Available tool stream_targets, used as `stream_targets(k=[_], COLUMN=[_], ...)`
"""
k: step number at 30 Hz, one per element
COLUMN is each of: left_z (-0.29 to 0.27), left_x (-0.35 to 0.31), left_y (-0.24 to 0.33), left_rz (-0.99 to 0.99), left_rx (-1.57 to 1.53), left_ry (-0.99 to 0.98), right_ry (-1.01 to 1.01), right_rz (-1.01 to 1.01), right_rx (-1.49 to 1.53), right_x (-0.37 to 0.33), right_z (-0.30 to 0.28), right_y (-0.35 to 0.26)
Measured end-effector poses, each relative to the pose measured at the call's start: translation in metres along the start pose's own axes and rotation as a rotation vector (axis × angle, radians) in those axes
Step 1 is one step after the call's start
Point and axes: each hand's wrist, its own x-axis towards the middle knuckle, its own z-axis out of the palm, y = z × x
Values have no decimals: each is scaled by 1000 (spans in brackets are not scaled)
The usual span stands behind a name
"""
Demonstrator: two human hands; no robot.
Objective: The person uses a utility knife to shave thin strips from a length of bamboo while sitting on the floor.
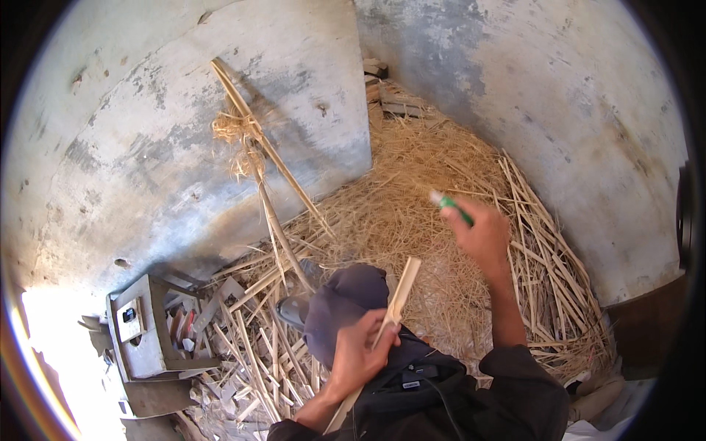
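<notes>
A split bamboo strip (404,287) lies slanted across my lap, its wide pale end pointing up and away. My left hand (360,351) is closed around the strip's middle, close to my bent knee (351,294). Farther out and to the right, my right hand (482,234) is raised above the shavings, apart from the strip. Its fingers are wrapped round a green-handled tool (457,212) with a pale end. That tool is slightly blurred, so its exact kind does not show.
Shavings (434,154) cover the floor ahead. Long poles (276,158) with curled fibres lean on the left wall. Split strips (548,257) are heaped along the right wall, with more offcuts (250,360) at left. A worn wooden box (143,331) stands at far left.
</notes>
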Motion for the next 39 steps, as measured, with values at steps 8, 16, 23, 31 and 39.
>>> stream_targets(k=[8,16,23,31,39], left_z=[-2,-11,-9,-6,-3], left_x=[8,10,11,13,14], left_y=[-11,-4,3,-9,-15], left_rz=[-67,-203,-120,8,160], left_rx=[-178,-343,-77,20,171], left_ry=[-50,-231,-161,-120,-28], right_ry=[-157,-251,-299,-286,-212], right_rz=[-28,-229,-447,-478,-478], right_rx=[346,599,538,465,392], right_x=[-2,-31,-40,-43,-41], right_z=[-13,-6,7,13,16], right_y=[10,-31,-39,-39,-43])
